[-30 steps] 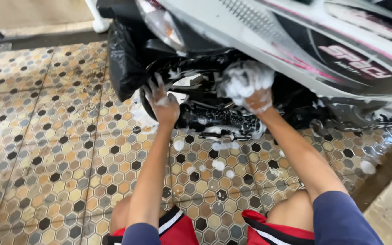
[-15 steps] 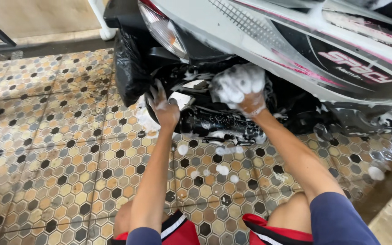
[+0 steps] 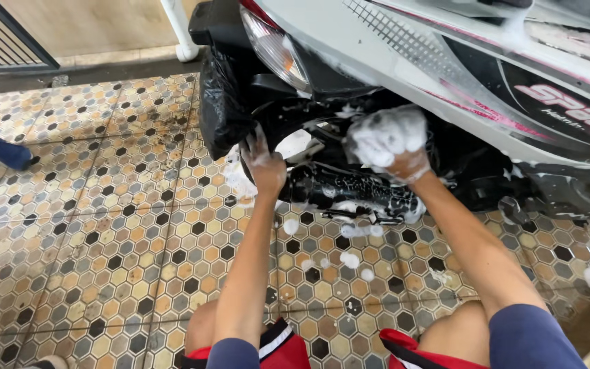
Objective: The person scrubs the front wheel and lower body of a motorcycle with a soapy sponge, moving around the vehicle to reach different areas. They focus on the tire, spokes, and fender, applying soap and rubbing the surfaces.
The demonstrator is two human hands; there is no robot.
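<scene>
The right hand is closed around a white, foam-soaked washing sponge, pressed up against the dark underside of the white scooter with pink and black side graphics, just below the edge of its side panel. The left hand is spread, fingers splayed and slick with suds, braced on the black parts beside the rear wheel; it grips nothing that can be made out. Between and just under the two hands runs the black, soap-flecked exhaust and engine casing, covered in white bubbles. To the left of the left hand hangs the black rubber mudflap, and above it sits the clear tail lamp with a red top. The scooter stands on a tiled floor of small hexagons in brown, tan, orange and black, wet and shiny, with blobs of white foam scattered on it beneath the engine and more foam toward the right edge. Both forearms reach out from blue sleeves, and bare knees in red, white-trimmed shorts show at the bottom edge. Further back, a white post base meets the floor beside a pale beige wall, with a dark metal grille gate at the top left. A blue shoe of another person enters at the far left.
</scene>
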